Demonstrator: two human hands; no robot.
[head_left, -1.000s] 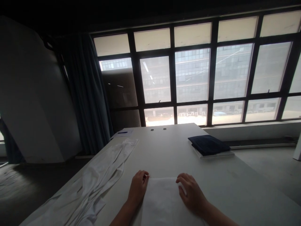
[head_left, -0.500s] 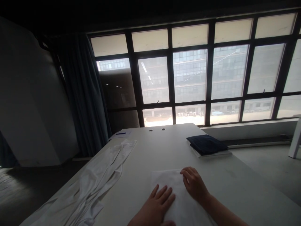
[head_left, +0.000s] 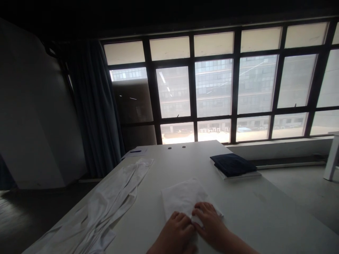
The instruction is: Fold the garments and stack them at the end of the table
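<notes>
A folded white cloth (head_left: 182, 197) lies on the table straight ahead of me, turned at a slight angle. My left hand (head_left: 177, 231) is on its near part with fingers curled in and gripping the fabric. Right beside it, my right hand (head_left: 209, 223) pinches the same cloth, thumb towards the left hand. The two hands nearly touch, and they hide the near end of the cloth. A small raised fold shows between the right thumb and fingers.
Crumpled white fabric (head_left: 106, 204) stretches along the left side of the white table (head_left: 156, 173). A dark navy folded cloth (head_left: 233, 164) rests on a white one at the right edge. A pen (head_left: 136, 151) lies on paper at the far left corner. Windows stand beyond.
My left hand has gone from spread flat to curled. My right hand has come back towards me and beside the left. The white cloth has turned and its far part sits differently.
</notes>
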